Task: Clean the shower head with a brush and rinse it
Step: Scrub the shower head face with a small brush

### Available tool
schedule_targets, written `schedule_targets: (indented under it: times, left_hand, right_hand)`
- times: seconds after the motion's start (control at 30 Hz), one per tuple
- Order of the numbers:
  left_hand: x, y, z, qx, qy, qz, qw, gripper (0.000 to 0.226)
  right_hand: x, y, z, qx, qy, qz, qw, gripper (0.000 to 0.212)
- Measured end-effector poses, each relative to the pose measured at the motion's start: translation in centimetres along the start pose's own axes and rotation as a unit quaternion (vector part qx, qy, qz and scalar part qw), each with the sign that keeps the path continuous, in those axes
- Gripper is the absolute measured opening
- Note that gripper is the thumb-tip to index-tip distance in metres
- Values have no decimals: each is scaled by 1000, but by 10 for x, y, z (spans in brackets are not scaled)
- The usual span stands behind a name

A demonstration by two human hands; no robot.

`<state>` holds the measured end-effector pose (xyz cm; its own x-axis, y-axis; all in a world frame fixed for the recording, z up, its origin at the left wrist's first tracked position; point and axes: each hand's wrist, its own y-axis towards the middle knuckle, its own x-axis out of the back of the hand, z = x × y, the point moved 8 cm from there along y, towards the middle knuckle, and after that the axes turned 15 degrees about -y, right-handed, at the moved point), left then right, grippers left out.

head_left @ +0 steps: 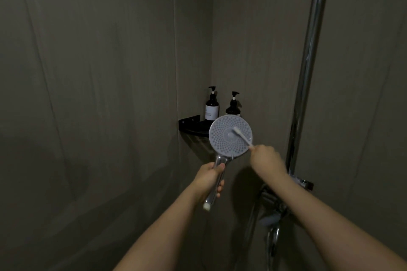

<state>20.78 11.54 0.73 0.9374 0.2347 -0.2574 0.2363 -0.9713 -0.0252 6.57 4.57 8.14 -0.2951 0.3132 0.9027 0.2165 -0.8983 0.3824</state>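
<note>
A round shower head (222, 145) with a grey nozzle face turned towards me is held up in the shower corner. My left hand (209, 179) grips its chrome handle below the face. My right hand (266, 158) pinches a small white brush (241, 136) by its handle. The brush head lies against the middle of the nozzle face.
Two dark pump bottles (212, 105) (233, 105) stand on a black corner shelf (191, 124) behind the shower head. A chrome riser pipe (308, 61) runs up the right wall, with the mixer valve (273, 204) below my right arm. Grey walls enclose the corner.
</note>
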Motion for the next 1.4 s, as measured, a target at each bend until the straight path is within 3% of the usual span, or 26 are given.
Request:
schedule_targets:
  times: [0.37, 0.53, 0.67, 0.77, 0.9, 1.0, 1.13, 1.27, 1.4]
  left_hand:
    - [-1, -2, 9, 13, -8, -9, 1000, 21]
    - [-3, -2, 7, 15, -19, -1, 1000, 20]
    - [-6, -2, 1, 7, -61, -14, 998, 21]
    - [-9, -2, 0, 10, -69, -3, 998, 20]
    - [-8, -3, -1, 11, -98, -9, 995, 19]
    - [-8, -3, 3, 20, -91, -6, 996, 19]
    - [-9, -2, 3, 19, -93, -19, 995, 19]
    - [-8, -1, 5, 46, -117, -25, 992, 17]
    - [-11, 5, -2, 47, -170, -53, 983, 22]
  right_hand:
    - [-13, -9, -13, -10, 22, 35, 999, 34]
    - [-6, -8, -27, -35, 44, -11, 998, 39]
    - [-12, -20, -11, 38, 3, -27, 999, 40]
    - [-8, -17, -21, 20, 16, -57, 998, 40]
    - [-15, -21, -16, 60, -18, -37, 997, 39]
    - [-8, -14, -25, 31, 11, -57, 998, 40]
    - [-24, -25, -7, 116, -26, -1, 993, 38]
    - [-5, -19, -17, 73, 47, -55, 995, 38]
    - [-1, -29, -2, 154, 89, -10, 984, 32]
